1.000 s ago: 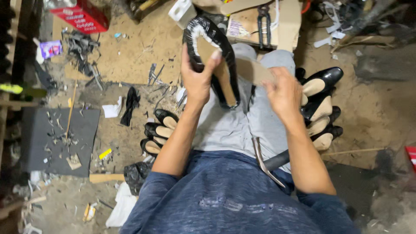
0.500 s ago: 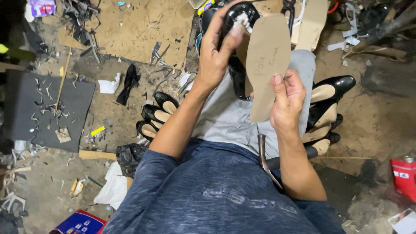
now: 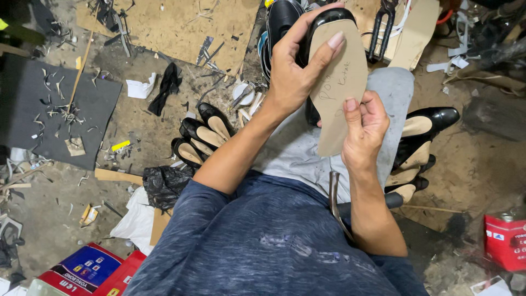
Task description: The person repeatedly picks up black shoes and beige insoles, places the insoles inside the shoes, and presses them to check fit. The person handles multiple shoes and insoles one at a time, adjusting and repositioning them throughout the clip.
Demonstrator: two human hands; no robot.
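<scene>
Head view: both hands, left (image 3: 293, 77) and right (image 3: 364, 131), gripping stiff tan cardboard insole (image 3: 337, 90) against glossy black shoe (image 3: 318, 22).

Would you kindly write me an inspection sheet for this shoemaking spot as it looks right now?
Surface: dirt floor, dusty, littered with scraps; dark mat at the left.
Job's things: tan insole board laid against the black shoe, raised over the lap.
Clutter: rows of black shoes on both sides, hammer on the lap, black bag, coloured boxes, red can.
Grips: left hand wraps shoe and insole; right hand pinches the insole's lower end.
Cables: nothing seen.
Surroundings: cardboard sheet and pliers ahead.
</scene>
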